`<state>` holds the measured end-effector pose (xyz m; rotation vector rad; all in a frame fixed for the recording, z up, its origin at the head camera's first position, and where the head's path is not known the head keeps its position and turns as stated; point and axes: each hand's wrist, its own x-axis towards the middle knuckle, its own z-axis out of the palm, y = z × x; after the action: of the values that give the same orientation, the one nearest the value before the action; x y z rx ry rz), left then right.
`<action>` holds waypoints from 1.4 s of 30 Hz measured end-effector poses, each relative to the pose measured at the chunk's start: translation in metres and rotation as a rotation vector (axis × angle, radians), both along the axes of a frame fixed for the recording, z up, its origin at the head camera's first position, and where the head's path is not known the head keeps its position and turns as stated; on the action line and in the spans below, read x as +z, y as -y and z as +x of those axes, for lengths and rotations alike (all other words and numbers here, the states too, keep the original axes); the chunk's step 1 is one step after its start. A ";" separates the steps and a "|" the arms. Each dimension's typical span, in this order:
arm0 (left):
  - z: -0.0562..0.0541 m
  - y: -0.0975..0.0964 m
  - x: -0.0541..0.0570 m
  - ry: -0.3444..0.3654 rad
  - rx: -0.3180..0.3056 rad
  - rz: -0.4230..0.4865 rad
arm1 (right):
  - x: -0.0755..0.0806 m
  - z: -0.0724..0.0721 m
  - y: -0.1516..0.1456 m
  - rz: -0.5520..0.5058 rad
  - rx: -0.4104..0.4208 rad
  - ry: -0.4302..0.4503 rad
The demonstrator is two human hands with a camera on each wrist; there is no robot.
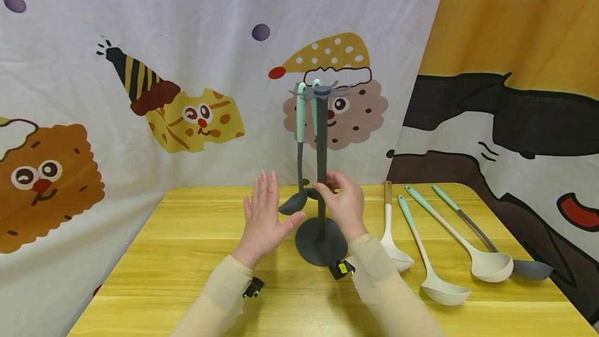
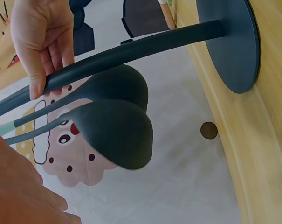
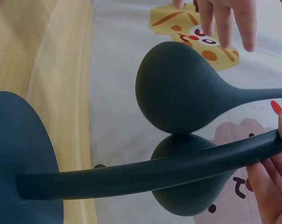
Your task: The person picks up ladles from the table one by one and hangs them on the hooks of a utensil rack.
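Observation:
A dark grey utensil stand stands upright on its round base. My right hand grips its pole about midway up, thumb on the near side in the head view. Two dark ladles with mint handles hang from the hooks on the left: the nearer ladle and another ladle partly behind the pole. In the left wrist view their bowls overlap. Left of them my left hand is raised with straight, spread fingers and holds nothing; its fingertips also show in the right wrist view.
On the wooden table, to the right, lie a white ladle with a wooden handle, two white ladles with mint handles and a dark ladle. Behind the table hangs a cartoon-printed curtain.

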<state>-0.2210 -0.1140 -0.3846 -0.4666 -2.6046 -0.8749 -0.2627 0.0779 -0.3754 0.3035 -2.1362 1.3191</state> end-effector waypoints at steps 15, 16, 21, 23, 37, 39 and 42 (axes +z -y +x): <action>-0.006 0.002 -0.005 0.029 0.008 -0.027 | 0.016 0.004 -0.012 0.108 0.083 0.198; -0.007 0.002 -0.006 0.033 0.006 -0.029 | 0.018 0.005 -0.014 0.116 0.101 0.217; -0.007 0.001 -0.007 0.049 0.000 -0.031 | 0.023 0.010 -0.033 0.178 0.176 0.269; -0.007 0.000 -0.007 0.055 0.004 -0.035 | 0.024 0.010 -0.042 0.226 0.197 0.273; -0.005 -0.002 -0.006 0.075 0.001 -0.042 | 0.029 0.005 -0.077 0.454 0.251 0.257; -0.005 -0.002 -0.006 0.078 -0.001 -0.040 | 0.028 0.004 -0.080 0.468 0.245 0.260; -0.004 -0.003 -0.006 0.089 -0.003 -0.045 | 0.029 0.003 -0.084 0.493 0.237 0.267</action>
<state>-0.2249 -0.1109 -0.3906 -0.4529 -2.7096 -0.8583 -0.2599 0.1619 -0.3463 0.6247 -2.7124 0.9752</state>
